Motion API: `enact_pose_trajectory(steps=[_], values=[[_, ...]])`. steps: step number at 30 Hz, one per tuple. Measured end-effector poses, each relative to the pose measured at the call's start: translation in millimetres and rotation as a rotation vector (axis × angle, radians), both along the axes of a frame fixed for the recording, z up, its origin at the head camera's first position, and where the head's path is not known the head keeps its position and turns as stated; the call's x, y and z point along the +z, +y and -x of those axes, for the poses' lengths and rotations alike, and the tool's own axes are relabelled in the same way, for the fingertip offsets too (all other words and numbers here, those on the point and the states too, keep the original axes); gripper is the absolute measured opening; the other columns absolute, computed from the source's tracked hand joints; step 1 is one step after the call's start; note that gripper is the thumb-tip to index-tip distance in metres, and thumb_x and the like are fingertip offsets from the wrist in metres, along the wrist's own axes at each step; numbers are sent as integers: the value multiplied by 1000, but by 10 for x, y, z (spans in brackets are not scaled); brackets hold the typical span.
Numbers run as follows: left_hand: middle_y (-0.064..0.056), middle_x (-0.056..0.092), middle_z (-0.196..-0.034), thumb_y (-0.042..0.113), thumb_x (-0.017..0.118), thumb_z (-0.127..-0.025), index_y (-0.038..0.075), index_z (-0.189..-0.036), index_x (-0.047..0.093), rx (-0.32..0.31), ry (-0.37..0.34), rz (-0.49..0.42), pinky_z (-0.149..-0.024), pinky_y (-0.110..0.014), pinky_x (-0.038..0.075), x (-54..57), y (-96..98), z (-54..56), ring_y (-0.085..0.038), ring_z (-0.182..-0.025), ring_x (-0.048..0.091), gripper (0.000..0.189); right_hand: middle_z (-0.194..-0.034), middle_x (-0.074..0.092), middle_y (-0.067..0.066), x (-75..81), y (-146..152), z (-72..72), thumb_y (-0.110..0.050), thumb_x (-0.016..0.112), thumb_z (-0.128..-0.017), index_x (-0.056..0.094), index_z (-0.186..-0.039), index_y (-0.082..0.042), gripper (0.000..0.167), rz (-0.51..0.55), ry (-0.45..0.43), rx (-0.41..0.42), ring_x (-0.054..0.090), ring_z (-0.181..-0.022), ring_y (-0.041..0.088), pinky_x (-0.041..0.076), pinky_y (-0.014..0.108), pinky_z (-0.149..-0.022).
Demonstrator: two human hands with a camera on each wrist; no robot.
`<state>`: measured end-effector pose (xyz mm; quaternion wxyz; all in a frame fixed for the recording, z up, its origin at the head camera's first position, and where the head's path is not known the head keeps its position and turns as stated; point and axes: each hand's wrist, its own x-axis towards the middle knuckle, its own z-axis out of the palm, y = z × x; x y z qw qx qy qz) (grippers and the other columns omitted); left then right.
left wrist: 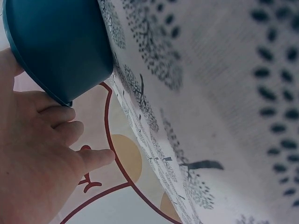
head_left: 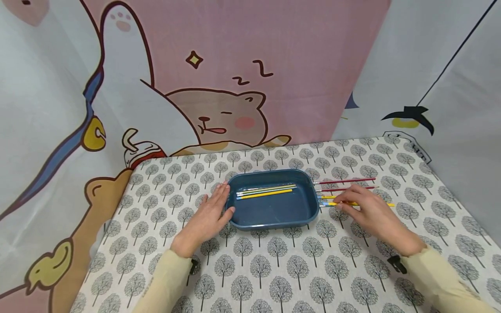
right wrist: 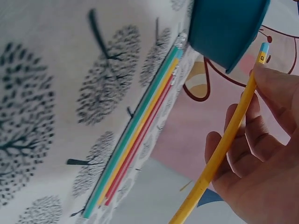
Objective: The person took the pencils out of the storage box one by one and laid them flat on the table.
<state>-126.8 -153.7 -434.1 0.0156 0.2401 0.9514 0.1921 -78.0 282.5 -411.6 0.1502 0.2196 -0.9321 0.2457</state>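
Observation:
A dark blue plastic tub (head_left: 274,219) stands on the cloth with several pencils (head_left: 270,193) lying inside it, among them a yellow one. At its left end my left hand (head_left: 209,217) rests against the rim, fingers extended and thumb over the near part of that side. To the right of the tub, my right hand (head_left: 365,211) pinches a yellow pencil (right wrist: 212,161) with a light blue end between thumb and fingers. That end points towards the tub. Beside it on the cloth lie two red pencils (head_left: 346,180), a yellow pencil (right wrist: 150,116) and a green pencil (right wrist: 131,133).
A pale cloth (head_left: 240,278) printed with trees covers the table. Behind it hangs a curtain (head_left: 313,65) with cartoon animals, which also closes off both sides. Dark straps show at both sleeve cuffs.

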Motion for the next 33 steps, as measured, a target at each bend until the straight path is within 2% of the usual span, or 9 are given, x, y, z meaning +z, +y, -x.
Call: enact_pose_trajectory(steps=[5,13,21,33], values=[[-19,21,-169,35,50,-109,-2,-162,24,-3,6,-2,-120,-68,21,-6,-4,5,-39,-155,21,69,-104,67,-6,-59,34,24,-6,84,-85,78,-100,-19,20,-6,-2,8,64,-86,14,54,35,-69],[-17,20,-170,35,50,-109,-2,-162,23,-5,6,-5,-120,-68,21,-8,-7,8,-38,-156,20,70,-105,68,-4,-148,51,56,-8,81,-89,78,-101,-20,18,-28,-93,-9,65,-87,13,56,36,-70],[-18,21,-170,36,50,-109,-1,-162,24,-2,4,-6,-120,-67,21,-3,-7,0,-38,-156,20,70,-109,69,0,-217,54,118,-9,79,-91,78,-103,-20,16,-49,-160,-5,66,-95,19,56,44,-79],[-17,20,-170,35,49,-110,-2,-162,24,-7,12,-10,-120,-68,21,-12,-7,1,-38,-156,20,69,-106,69,-3,-296,85,164,-8,81,-89,78,-102,-19,17,-83,-175,17,68,-92,17,57,43,-78]])
